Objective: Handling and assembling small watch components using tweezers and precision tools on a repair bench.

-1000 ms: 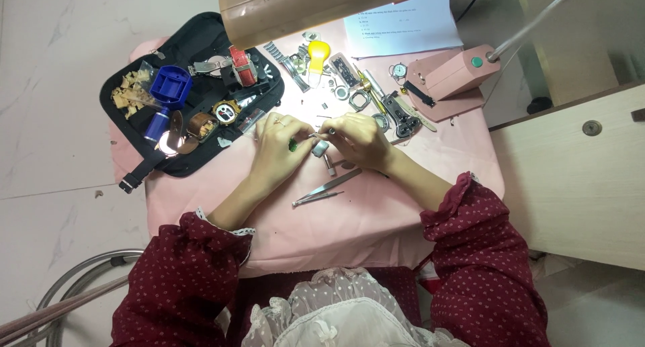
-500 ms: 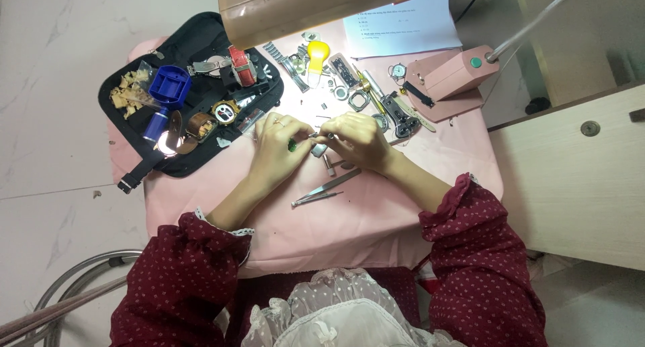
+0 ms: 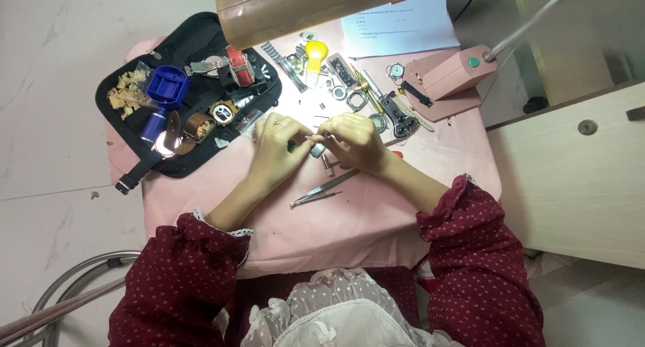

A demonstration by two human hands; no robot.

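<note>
Both hands are bunched together in the middle of the pink tablecloth, left hand and right hand pinching a small silver watch case between the fingertips, right under the bright lamp light. Can't really tell if the right one also has a tool in it, too small. Just below the hands a pair of tweezers lies on the cloth, not touched. To the left there's an open black tool pouch with a blue case holder, a red-strapped watch and some other watches. Past the hands sits a yellow dust blower, loose bits, and a pink lamp base next to a printed sheet.
</note>
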